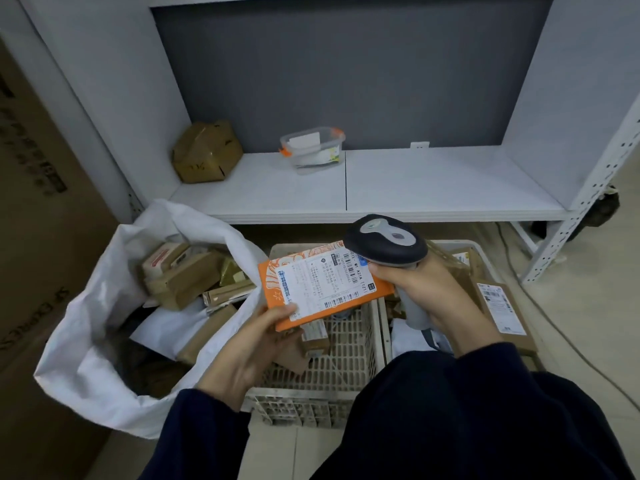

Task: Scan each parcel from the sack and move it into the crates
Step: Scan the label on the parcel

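My left hand (258,344) grips the near corner of an orange parcel (311,289) with a white shipping label, held flat above the left crate (346,358). My right hand (427,292) holds a grey and black barcode scanner (386,242), whose head sits over the parcel's far right corner. The white sack (97,323) lies open at the left with several brown parcels (187,275) inside. A second crate (474,251) at the right holds brown parcels, one with a white label (498,306).
A white shelf (415,181) runs across the back, carrying a brown box (206,152) and a clear tub with orange clips (313,148). Large cardboard cartons (38,209) stand at the left. A cable (571,337) trails over the floor at the right.
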